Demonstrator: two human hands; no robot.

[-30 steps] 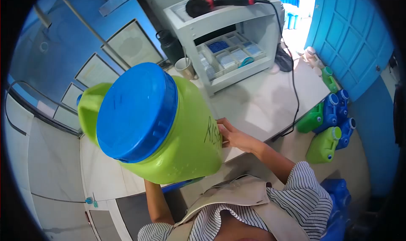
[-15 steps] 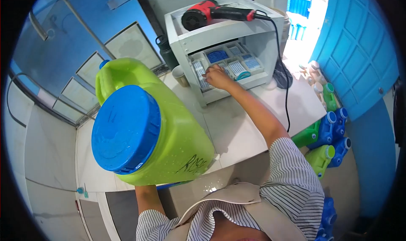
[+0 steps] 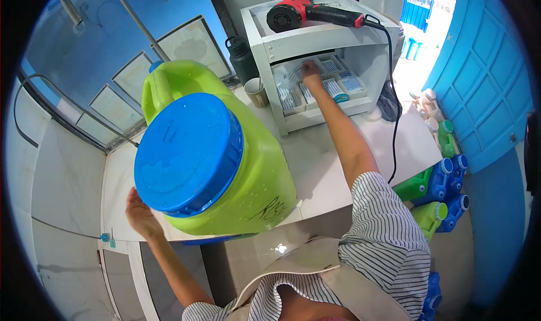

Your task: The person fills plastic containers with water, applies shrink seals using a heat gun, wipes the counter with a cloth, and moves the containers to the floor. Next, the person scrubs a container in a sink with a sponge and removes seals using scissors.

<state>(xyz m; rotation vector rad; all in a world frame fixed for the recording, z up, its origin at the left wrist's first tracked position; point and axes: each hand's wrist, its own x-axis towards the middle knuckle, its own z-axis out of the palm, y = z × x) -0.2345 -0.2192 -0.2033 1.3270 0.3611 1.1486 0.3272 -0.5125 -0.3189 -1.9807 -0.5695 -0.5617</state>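
A large lime-green jug [image 3: 259, 163] with a wide blue screw cap [image 3: 183, 152] stands on the counter in front of me, beaded with water and marked with black handwriting. My left hand [image 3: 141, 214] is at its left side near the cap, fingers extended and partly hidden behind the jug. In the white shelf unit [image 3: 282, 45], my right hand [image 3: 311, 76] is closed over the compartment tray [image 3: 296, 108]. From its fingers extends a pale, striped sheet [image 3: 291, 77], smeared by motion. Stacks of small white and blue labels [image 3: 332, 88] lie in the compartments beside it.
A red and black heat gun [image 3: 293, 14] lies atop the unit, its cord [image 3: 393, 107] hanging across the counter [image 3: 360, 146]. A mug [image 3: 256, 93] and dark bottle [image 3: 242, 59] stand left of the unit. Several coloured jugs [image 3: 431, 214] sit on the floor by the blue door [image 3: 479, 84].
My left hand has come from below the jug to its left side. My right hand has lifted and moved back in the shelf, now with a pale sheet in it.
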